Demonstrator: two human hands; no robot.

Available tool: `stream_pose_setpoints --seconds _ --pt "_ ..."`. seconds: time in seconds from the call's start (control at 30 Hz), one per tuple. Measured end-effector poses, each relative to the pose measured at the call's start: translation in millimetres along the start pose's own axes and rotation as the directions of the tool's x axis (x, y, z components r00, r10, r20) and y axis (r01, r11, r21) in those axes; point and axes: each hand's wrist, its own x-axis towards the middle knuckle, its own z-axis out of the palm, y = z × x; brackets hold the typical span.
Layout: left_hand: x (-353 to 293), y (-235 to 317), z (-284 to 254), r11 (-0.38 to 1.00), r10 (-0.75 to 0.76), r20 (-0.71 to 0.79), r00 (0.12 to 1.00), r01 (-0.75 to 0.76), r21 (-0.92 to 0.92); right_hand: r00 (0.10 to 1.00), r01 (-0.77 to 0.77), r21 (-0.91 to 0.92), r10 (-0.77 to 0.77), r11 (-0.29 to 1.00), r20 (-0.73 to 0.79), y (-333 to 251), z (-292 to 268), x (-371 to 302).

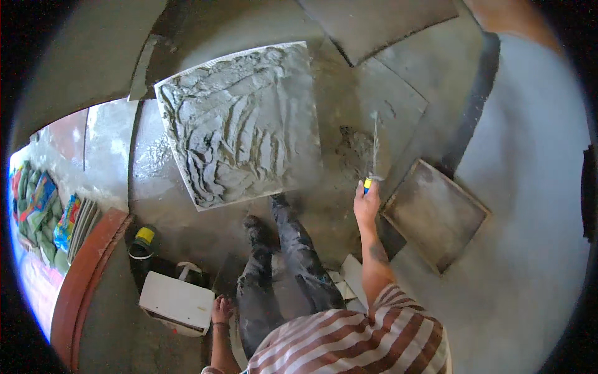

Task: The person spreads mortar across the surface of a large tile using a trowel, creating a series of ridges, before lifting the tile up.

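In my right hand (366, 198) is a trowel (375, 146), held by its yellow and blue handle, its narrow-looking blade pointing away from me. The blade is above the grey floor, near a dark patch of wet mortar (354, 146). To the left of it a large square tile (200, 204) with pale edges lies tilted in view, its upper face covered in ridged grey mortar (240, 124). My left hand (222, 310) hangs low beside a white box-shaped thing (177, 299), fingers curled in; I see nothing in them. Whether it touches the box is unclear.
A black bucket with a yellow patch (143, 242) stands at the left. Right of my trowel lies a shallow square tray-like panel (439, 215); a large slab (380, 28) is at the far side. Colourful sacks (40, 209) are beyond a reddish-brown ledge (93, 274). Tile pieces (353, 280) lie near my leg.
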Motion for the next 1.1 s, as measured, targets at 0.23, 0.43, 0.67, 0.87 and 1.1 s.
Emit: stream_pose_setpoints --seconds 0.23,0.43,0.67,0.87,1.1 --pt "8 20 34 0.983 0.184 0.067 0.981 -0.185 0.010 0.989 -0.146 -0.210 0.145 0.967 -0.019 123 16 -1" --pt "-9 23 34 0.979 0.165 -0.055 0.985 -0.157 0.129 0.867 -0.348 0.405 0.125 0.845 0.483 -55 63 39" --pt "10 1 31 0.980 0.200 0.016 0.980 -0.200 0.017 0.868 -0.201 0.425 -0.040 0.883 0.495 -46 129 139" --pt "-45 -24 25 1.000 -0.002 -0.185 0.983 -0.003 -0.026 0.819 -0.396 0.405 0.117 0.825 0.562 -126 89 80" --pt "-14 -40 41 0.961 0.265 -0.112 0.958 -0.252 0.115 0.955 0.057 -0.108 -0.023 0.992 0.295 -153 119 92"
